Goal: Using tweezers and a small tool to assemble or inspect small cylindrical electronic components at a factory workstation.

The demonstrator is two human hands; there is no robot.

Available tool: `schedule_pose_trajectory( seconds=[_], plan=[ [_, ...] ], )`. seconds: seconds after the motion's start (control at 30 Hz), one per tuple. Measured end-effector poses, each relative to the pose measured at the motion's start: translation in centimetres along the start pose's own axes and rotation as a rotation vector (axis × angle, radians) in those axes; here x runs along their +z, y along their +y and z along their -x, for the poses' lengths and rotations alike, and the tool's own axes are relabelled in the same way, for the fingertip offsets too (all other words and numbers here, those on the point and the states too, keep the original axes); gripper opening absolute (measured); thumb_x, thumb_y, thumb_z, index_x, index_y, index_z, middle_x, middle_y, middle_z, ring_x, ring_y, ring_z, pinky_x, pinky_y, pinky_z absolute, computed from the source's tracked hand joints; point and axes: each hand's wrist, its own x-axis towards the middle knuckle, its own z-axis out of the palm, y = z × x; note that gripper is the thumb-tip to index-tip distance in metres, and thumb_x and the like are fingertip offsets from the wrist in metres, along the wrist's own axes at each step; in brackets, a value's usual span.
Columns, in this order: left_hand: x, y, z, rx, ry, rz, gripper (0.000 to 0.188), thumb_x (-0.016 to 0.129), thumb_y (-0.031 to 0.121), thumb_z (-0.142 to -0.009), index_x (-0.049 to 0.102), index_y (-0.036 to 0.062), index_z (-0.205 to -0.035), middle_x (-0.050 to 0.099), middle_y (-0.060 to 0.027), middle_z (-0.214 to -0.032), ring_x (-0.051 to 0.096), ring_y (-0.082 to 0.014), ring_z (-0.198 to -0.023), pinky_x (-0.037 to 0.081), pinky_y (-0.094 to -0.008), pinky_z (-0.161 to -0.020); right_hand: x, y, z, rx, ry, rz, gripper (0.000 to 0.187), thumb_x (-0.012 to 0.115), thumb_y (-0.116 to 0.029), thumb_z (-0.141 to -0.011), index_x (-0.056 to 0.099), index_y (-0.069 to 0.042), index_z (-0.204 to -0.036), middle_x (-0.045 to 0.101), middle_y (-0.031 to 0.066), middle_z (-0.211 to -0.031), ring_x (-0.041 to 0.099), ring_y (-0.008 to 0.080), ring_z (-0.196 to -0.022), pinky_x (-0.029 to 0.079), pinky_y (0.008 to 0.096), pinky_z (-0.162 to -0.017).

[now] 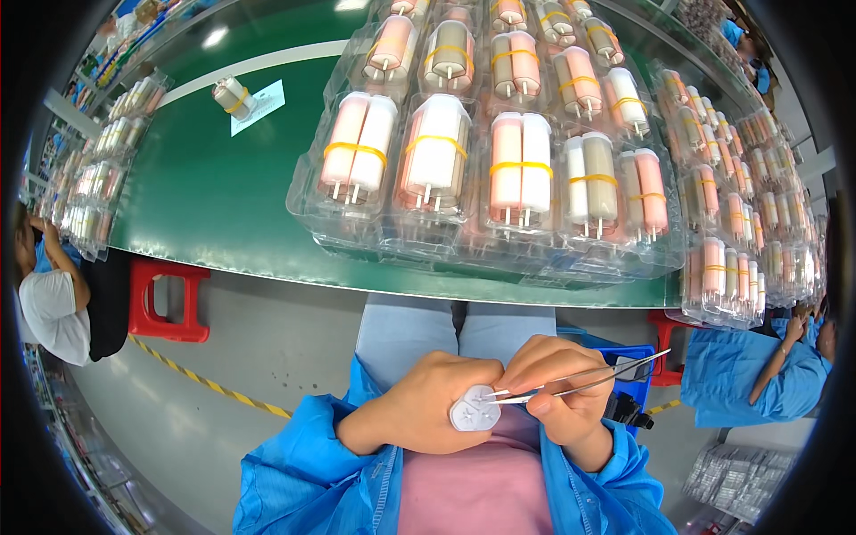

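Left hand [432,401] fingers wrapped round a white piece [473,415], round face showing, held near the pink shirt [473,486]. Right hand [571,392] fingers pinching tweezers [597,378]; 2 tips at that face, contact can't be told. To do it well: left grip firm, face square to the tips, light squeeze; likely risk is a slip or scratch. Blue bin [639,390] past the right hand: dark stuff inside, unclear. Green surface [209,209]: clear trays [383,239] hold yellow-banded bundles [522,178] of pink, white, grey cylinders, thin stems pointing down; 5 bundles across the front row. Farther: 1 lone bundle [234,96] by a pale card [270,100]. Loaded stacks [713,276] off right, more off left.
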Motion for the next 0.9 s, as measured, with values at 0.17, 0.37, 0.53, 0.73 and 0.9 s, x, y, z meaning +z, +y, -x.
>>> schedule_pose_trajectory(
  seconds=[0.17, 0.37, 0.53, 0.73, 0.9],
  plan=[
    [0.1, -0.1, 0.1, 0.023, 0.021, -0.081, 0.022, 0.069, 0.009, -0.065, 0.051, 0.0066, -0.078, 0.053, -0.0109, -0.063, 0.056, -0.0327, -0.058, 0.041, -0.0396, -0.049, 0.1, -0.1, 0.1, 0.028, -0.006, 0.024, 0.016, 0.069, -0.002, -0.076, 0.066, 0.006, -0.09, 0.067, 0.018, -0.084, 0.063, 0.022, -0.069, 0.048, 0.029, -0.06],
    [0.3, -0.1, 0.0, 0.029, 0.049, -0.118, 0.021, 0.069, 0.011, -0.065, 0.053, 0.0071, -0.079, 0.055, -0.0102, -0.064, 0.057, -0.0326, -0.058, 0.042, -0.0398, -0.05, 0.1, -0.3, -0.1, 0.022, -0.032, 0.113, 0.015, 0.07, -0.002, -0.076, 0.066, 0.005, -0.088, 0.067, 0.017, -0.082, 0.062, 0.0211, -0.068, 0.047, 0.0284, -0.059],
    [0.1, -0.2, 0.0, 0.006, 0.018, -0.059, 0.022, 0.068, 0.009, -0.063, 0.053, 0.0068, -0.079, 0.055, -0.0103, -0.065, 0.057, -0.0327, -0.059, 0.042, -0.0389, -0.05, 0.4, 0.0, 0.2, 0.007, 0.028, 0.081, 0.012, 0.069, -0.002, -0.078, 0.066, 0.005, -0.088, 0.067, 0.0174, -0.082, 0.062, 0.0207, -0.067, 0.048, 0.0281, -0.059],
    [0.1, -0.1, -0.1, -0.007, -0.028, 0.084, 0.025, 0.067, 0.008, -0.061, 0.053, 0.0059, -0.081, 0.057, -0.0102, -0.069, 0.058, -0.0327, -0.063, 0.044, -0.0385, -0.054, 1.4, 0.5, 1.1, 0.008, 0.184, 0.011, 0.011, 0.068, -0.004, -0.081, 0.065, 0.005, -0.087, 0.067, 0.0176, -0.081, 0.061, 0.0203, -0.067, 0.048, 0.0282, -0.058],
    [0.2, -0.1, -0.1, -0.008, -0.044, 0.071, 0.025, 0.067, 0.008, -0.061, 0.053, 0.0056, -0.081, 0.058, -0.0101, -0.07, 0.059, -0.0321, -0.065, 0.044, -0.0385, -0.055, 1.4, 0.4, 1.1, -0.046, 0.189, 0.13, 0.012, 0.069, -0.005, -0.081, 0.065, 0.005, -0.087, 0.066, 0.0169, -0.08, 0.061, 0.0199, -0.066, 0.048, 0.0281, -0.056]
  ],
)
